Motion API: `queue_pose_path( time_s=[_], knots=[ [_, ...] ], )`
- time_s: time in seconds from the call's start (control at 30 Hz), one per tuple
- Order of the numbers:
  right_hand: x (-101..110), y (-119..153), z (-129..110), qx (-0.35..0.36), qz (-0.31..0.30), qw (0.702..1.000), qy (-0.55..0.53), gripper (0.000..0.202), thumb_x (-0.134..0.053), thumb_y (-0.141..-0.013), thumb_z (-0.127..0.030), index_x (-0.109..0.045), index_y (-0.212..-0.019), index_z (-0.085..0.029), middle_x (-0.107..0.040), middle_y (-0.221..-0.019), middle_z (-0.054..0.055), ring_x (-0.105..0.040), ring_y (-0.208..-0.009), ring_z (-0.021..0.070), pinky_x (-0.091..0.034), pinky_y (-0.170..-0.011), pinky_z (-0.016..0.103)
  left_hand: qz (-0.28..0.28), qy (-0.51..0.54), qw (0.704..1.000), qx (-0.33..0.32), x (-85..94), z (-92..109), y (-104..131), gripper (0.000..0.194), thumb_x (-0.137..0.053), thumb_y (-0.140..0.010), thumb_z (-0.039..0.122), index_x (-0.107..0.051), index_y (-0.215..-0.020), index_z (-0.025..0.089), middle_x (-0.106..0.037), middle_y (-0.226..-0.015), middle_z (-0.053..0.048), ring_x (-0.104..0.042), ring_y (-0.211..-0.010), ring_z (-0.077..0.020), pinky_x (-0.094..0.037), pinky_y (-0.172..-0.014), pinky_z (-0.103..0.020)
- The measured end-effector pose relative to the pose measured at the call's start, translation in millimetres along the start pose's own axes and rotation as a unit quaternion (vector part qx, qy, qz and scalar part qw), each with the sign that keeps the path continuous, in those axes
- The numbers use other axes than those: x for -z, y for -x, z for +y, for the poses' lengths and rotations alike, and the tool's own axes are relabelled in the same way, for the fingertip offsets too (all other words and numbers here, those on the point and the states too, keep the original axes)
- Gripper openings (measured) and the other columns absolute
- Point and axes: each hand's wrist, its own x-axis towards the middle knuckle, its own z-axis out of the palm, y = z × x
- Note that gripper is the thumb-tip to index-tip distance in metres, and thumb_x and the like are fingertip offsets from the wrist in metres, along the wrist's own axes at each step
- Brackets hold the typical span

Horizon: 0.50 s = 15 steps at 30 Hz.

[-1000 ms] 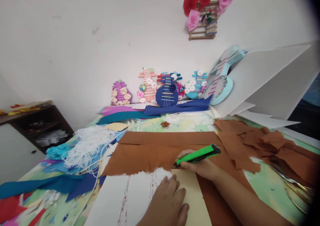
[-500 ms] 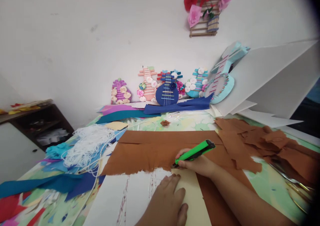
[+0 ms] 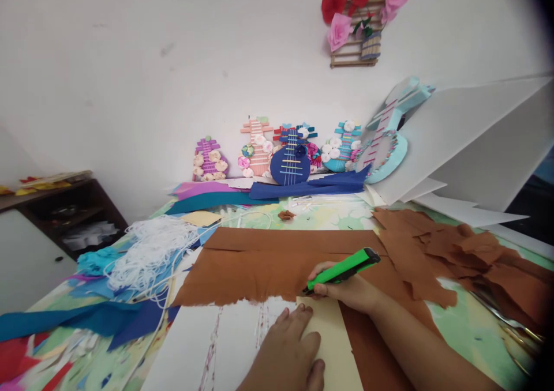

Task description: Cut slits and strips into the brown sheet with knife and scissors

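My right hand (image 3: 355,292) is closed round a green utility knife (image 3: 344,267) with black parts. The knife slants, its tip down by the upper end of a cream card strip (image 3: 337,339). My left hand (image 3: 285,353) lies flat with fingers extended, pressing on the strip and the white sheet (image 3: 182,345) beside it. Reddish-brown glue-like streaks run down that sheet. Brown paper (image 3: 259,267) with a torn lower edge covers the sheet's upper part, and more brown paper shows along the strip's right side. Whether the blade touches the card I cannot tell.
Torn brown paper pieces (image 3: 459,247) and metal scissors (image 3: 511,316) lie at the right. White cord (image 3: 147,249) is heaped at the left near coloured scraps. Several decorated paper lutes, including a dark blue one (image 3: 289,163), lean on the wall behind.
The knife and right hand have shifted slightly right and down in view, partly with the camera's movement. My left hand stays on the card and the sheet.
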Motion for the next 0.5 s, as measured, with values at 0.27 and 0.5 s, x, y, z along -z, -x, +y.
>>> queue_pose_path(
  time_s=[0.27,0.5],
  knots=[
    [4.5,5.6,-5.7,-0.004,0.002,1.0,0.019,0.022,-0.066,-0.066,-0.03,-0.057,-0.08,-0.016,-0.061,-0.063,0.0,-0.058,-0.06,0.0119,-0.046,-0.062,0.026,-0.012,0.0,1.0,0.007,3.7,2.8,-0.9,0.023,-0.05,-0.076,0.027,-0.058,-0.093,0.014,-0.043,-0.125,-0.016,-0.038,-0.114,-0.0302,-0.029,-0.095,-0.045],
    [6.0,5.8,-7.1,-0.025,0.021,0.999,0.028,0.022,-0.065,-0.066,-0.032,-0.058,-0.081,-0.018,-0.062,-0.067,0.0,-0.059,-0.062,0.0124,-0.047,-0.064,0.027,-0.019,-0.001,1.0,0.014,4.2,4.3,-0.9,0.023,-0.049,-0.076,0.028,-0.057,-0.093,0.014,-0.039,-0.128,-0.016,-0.037,-0.116,-0.0306,-0.028,-0.095,-0.046]
  ],
)
